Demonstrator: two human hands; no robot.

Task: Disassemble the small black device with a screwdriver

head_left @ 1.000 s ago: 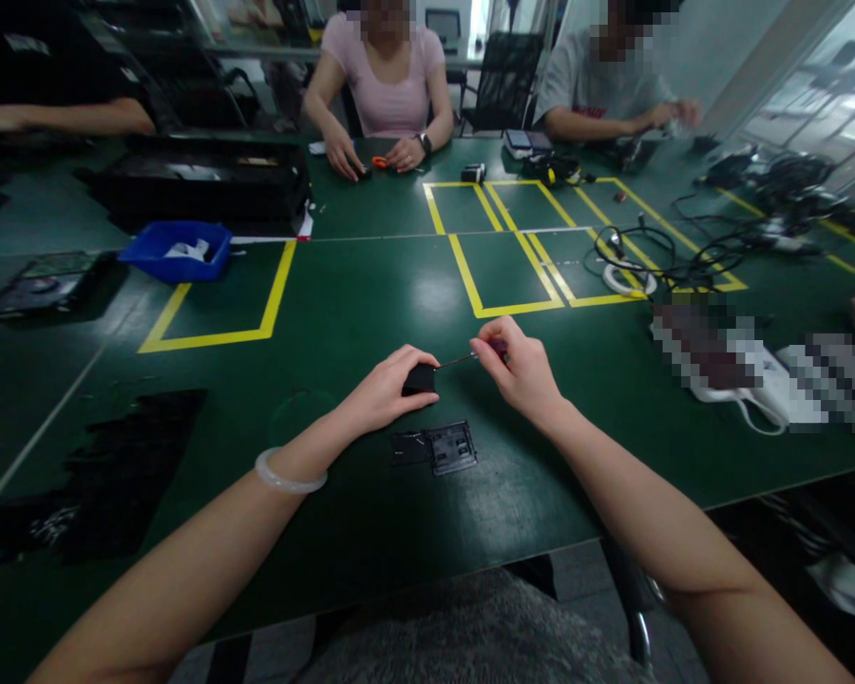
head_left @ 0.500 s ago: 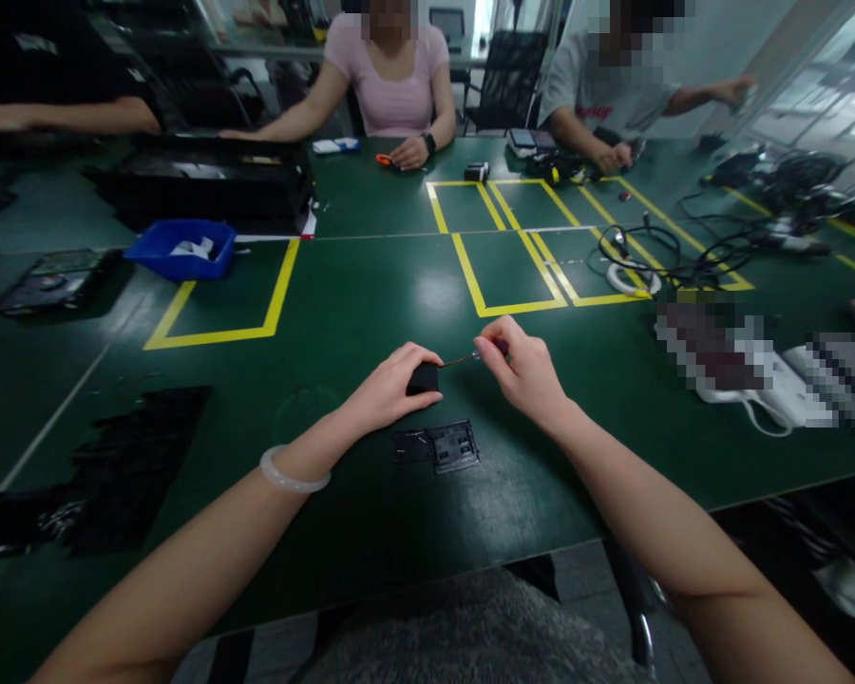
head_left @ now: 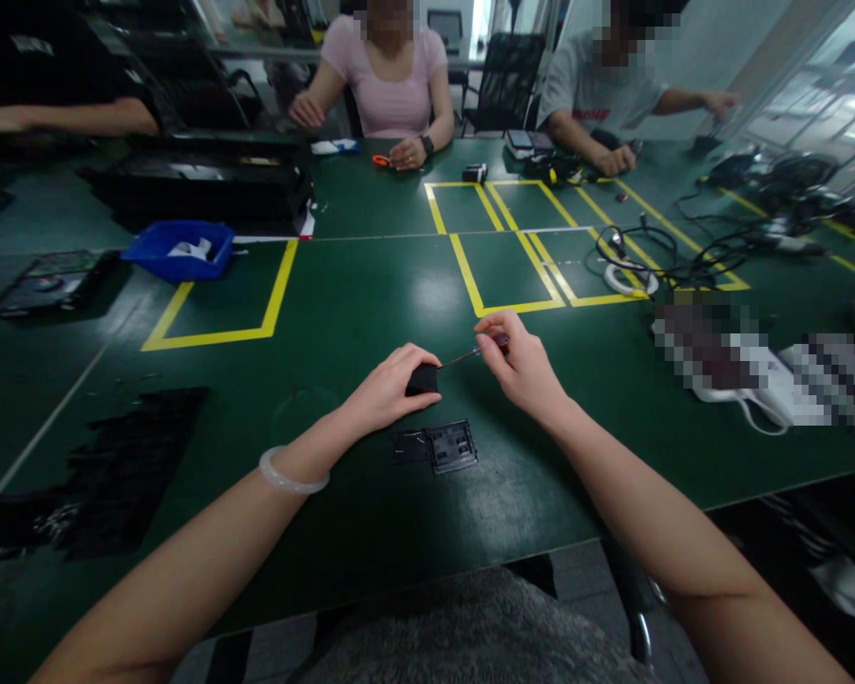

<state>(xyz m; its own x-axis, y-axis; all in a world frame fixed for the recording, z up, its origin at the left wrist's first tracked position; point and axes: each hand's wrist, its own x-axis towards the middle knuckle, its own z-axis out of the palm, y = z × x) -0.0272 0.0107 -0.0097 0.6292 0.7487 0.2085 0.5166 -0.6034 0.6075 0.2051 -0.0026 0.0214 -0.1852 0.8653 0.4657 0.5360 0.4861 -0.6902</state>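
My left hand [head_left: 393,388] is closed around a small black block [head_left: 423,380] on the green table [head_left: 370,513]. In my right hand [head_left: 519,366] is a screwdriver [head_left: 497,344] with a dark handle, held between thumb and fingers. Its thin shaft points left, and the tip meets or nearly meets the block's upper right edge. Just below the block, two flat black plastic pieces [head_left: 453,446] lie side by side on the table.
A blue tray [head_left: 181,249] and a black housing [head_left: 206,180] stand at the back left. Black parts [head_left: 124,465] lie at the left. Tangled cables [head_left: 666,256] and a white power strip [head_left: 776,385] are at the right. Three people sit across.
My right hand's fingers have shifted slightly on the screwdriver, showing more of its handle. Across the table, the person in pink has lifted a hand from the black housing.
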